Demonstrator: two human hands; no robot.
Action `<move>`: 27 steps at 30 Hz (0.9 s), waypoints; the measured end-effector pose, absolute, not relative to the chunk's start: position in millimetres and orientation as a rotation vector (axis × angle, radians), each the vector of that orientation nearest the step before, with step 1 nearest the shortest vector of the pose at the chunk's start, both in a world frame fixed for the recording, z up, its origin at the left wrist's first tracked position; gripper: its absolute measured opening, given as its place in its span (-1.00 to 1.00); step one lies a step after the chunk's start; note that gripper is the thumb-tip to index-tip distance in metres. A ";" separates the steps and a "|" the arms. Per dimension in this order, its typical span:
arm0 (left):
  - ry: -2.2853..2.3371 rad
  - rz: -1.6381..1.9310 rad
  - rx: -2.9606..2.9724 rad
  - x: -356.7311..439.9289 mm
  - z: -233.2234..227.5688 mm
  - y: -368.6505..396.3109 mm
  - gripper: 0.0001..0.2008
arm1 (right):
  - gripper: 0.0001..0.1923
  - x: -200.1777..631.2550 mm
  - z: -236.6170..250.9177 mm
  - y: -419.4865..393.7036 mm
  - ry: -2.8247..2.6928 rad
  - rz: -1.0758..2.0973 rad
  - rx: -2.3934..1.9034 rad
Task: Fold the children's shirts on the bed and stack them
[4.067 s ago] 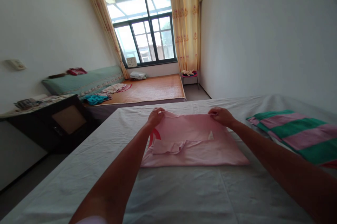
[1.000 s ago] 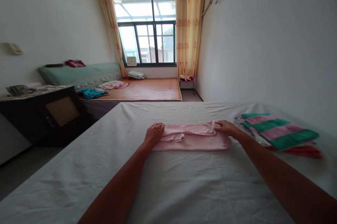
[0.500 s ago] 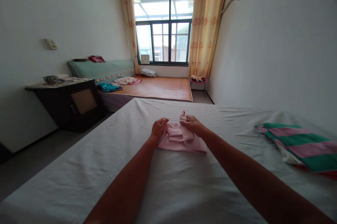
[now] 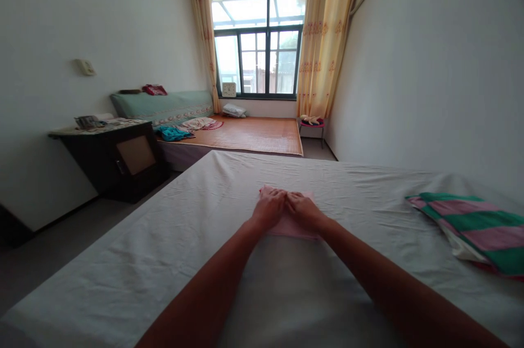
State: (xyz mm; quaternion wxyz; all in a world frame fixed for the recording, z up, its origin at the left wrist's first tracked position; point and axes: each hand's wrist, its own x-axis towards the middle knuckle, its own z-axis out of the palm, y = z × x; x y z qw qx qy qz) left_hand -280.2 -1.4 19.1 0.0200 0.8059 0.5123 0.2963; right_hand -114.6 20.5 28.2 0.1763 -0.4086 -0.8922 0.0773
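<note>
A folded pink piece of clothing (image 4: 295,228) lies on the white bed sheet (image 4: 155,250) in front of me; its exact kind is hidden under my hands. My left hand (image 4: 270,207) rests on its left part, fingers laid over the fabric. On its right part lies my right hand (image 4: 302,209), also with the fingers flat on the cloth. The fingertips of both hands nearly meet at the middle. Neither hand pinches the fabric as far as I can see.
To the right lies a folded green and pink striped cloth (image 4: 475,222). A dark cabinet (image 4: 135,157) stands at the left. Beyond the bed's far edge is another bed with an orange-brown mat (image 4: 262,135), with a teal cloth (image 4: 174,132) on it.
Both hands let go of the raised folds of the pink clothing and came down flat on it, moving closer together. The view has shifted slightly.
</note>
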 end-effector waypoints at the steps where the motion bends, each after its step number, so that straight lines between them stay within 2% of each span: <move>1: 1.600 0.804 2.542 -275.7 12.7 -2.1 -0.62 | -0.55 -111.9 20.6 18.4 -2.594 0.179 -1.152; 7: 1.842 0.482 2.498 -278.6 -0.6 -2.1 -0.51 | -0.42 -90.4 -1.0 18.0 -2.569 0.098 -1.380; 15: 1.976 0.408 2.353 -277.5 8.9 -6.5 -0.48 | -0.36 -67.5 -4.0 29.9 -2.110 0.243 -1.743; 17: 1.977 0.412 2.350 -277.3 9.3 -7.3 -0.47 | -0.32 -63.2 0.6 28.3 -1.965 0.409 -1.674; 20: 1.969 0.440 2.366 -278.6 8.9 -7.4 -0.50 | -0.25 -60.2 7.9 23.0 -1.597 0.951 -1.496; 23: 1.937 0.491 2.417 -279.2 7.9 -6.9 -0.55 | -0.40 -62.7 11.3 16.6 -1.322 1.301 -1.382; 27: 1.861 0.585 2.449 -279.1 11.2 -6.2 -0.62 | -0.57 -68.3 16.5 7.1 -1.318 1.494 -1.305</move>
